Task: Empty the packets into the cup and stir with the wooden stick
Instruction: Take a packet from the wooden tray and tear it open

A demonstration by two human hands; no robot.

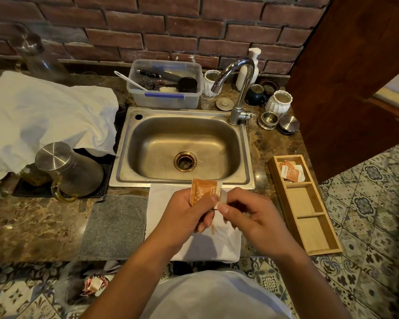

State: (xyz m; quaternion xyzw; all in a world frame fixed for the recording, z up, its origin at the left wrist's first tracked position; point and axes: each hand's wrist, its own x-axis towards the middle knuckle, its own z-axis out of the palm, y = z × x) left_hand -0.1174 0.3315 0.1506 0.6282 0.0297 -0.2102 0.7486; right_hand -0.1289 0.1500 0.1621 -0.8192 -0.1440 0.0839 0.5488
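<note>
Both hands pinch one orange packet (202,191) above a white cloth (161,203): left hand (187,212) at 9 o'clock, right hand (251,217) at 3 o'clock.

A brown marbled stone counter (39,224) carries a grey felt-like mat (115,226), a white folded cloth (219,242) and a long three-compartment wooden tray (309,217). A black rubber mat (101,178) sits left of the inset steel sink (247,157), beneath what seems a steel-lidded glass jug (72,171).

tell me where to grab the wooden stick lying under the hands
Take the wooden stick by its lower end, coming from above with a pinch across its narrow width. It lies flat on the white cloth, and its upper part is hidden under the left hand holding the packet.
</note>
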